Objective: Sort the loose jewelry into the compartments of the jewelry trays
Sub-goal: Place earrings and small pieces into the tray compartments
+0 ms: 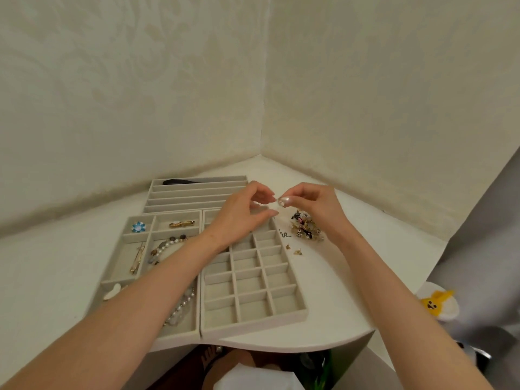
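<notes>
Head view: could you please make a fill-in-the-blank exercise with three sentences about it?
The right hand pinches a white ____. The blue flower lies in the left tray's far-____ compartment. The loose pile lies to the ____ of the grid tray.
Missing: pearl; left; right.

Soft, even, yellowish light casts only faint shadows on the table [332, 291]. Wide-angle distortion bends the edges; detail is slightly soft throughout.
</notes>
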`<action>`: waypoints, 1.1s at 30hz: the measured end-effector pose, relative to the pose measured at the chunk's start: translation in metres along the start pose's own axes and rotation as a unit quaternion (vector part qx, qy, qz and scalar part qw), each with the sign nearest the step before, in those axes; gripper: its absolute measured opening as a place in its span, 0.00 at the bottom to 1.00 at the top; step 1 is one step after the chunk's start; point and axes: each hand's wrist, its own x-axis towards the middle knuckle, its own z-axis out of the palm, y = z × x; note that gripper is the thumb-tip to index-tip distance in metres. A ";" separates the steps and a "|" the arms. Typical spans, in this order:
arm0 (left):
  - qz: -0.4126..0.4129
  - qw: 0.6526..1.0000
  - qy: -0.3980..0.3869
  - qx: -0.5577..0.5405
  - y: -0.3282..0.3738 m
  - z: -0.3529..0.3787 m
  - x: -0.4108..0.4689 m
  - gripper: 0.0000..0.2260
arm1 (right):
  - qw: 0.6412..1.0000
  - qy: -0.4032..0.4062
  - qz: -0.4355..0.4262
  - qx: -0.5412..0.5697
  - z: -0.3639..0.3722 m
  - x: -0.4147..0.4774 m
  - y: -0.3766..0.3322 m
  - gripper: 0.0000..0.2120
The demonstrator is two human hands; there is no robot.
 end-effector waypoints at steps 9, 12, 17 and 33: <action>-0.015 0.999 0.017 -0.050 0.008 -0.001 -0.006 0.09 | 0.999 -0.028 -0.018 -0.007 0.010 -0.004 -0.001 0.04; -0.030 0.996 0.039 -0.068 0.007 -0.005 -0.005 0.07 | 0.996 0.034 -0.019 -0.076 -0.002 0.000 0.007 0.05; -0.026 0.995 0.097 0.005 -0.004 -0.012 -0.002 0.02 | 0.976 0.123 0.046 -0.176 -0.029 0.006 0.029 0.09; -0.150 0.955 0.043 0.251 -0.014 -0.052 0.000 0.01 | 0.967 0.109 0.065 -0.221 -0.045 0.004 0.035 0.05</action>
